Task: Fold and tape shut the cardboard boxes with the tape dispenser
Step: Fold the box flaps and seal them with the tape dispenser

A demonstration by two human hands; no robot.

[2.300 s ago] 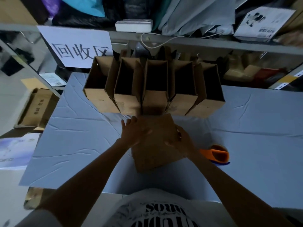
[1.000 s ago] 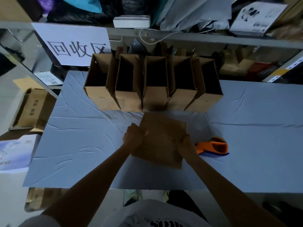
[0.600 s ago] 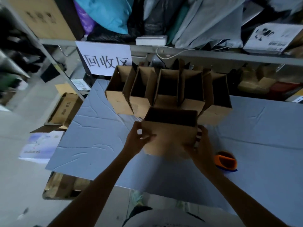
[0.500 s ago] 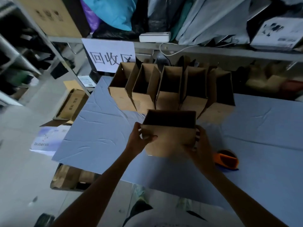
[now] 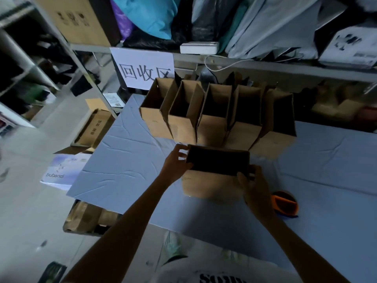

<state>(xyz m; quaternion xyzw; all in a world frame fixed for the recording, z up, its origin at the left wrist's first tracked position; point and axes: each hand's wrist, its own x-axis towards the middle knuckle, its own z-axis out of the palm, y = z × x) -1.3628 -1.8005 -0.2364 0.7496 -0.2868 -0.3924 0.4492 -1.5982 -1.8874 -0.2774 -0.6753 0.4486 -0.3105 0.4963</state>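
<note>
An open cardboard box point(image 5: 212, 184) stands on the table point(image 5: 122, 160), near the front edge, with its dark opening facing up and slightly away from the person. It sits between the two hands. The left hand point(image 5: 175, 165) grips the box's left end, fingers curled round the upper corner and thumb on the near side. The right hand point(image 5: 254, 186) grips the right end at the near upper corner, fingers curled over the rim. Both forearms reach in from the bottom of the view.

The orange tape dispenser point(image 5: 284, 203) lies on the table just to the right of the right hand, partly hidden by the wrist and touched by neither hand.

Behind the held box, a row of five open boxes point(image 5: 220, 119) stands side by side along the far edge of the table, the nearest ones almost touching it. A white paper sign point(image 5: 144, 68) hangs from the shelf point(image 5: 265, 66) above them.
</note>
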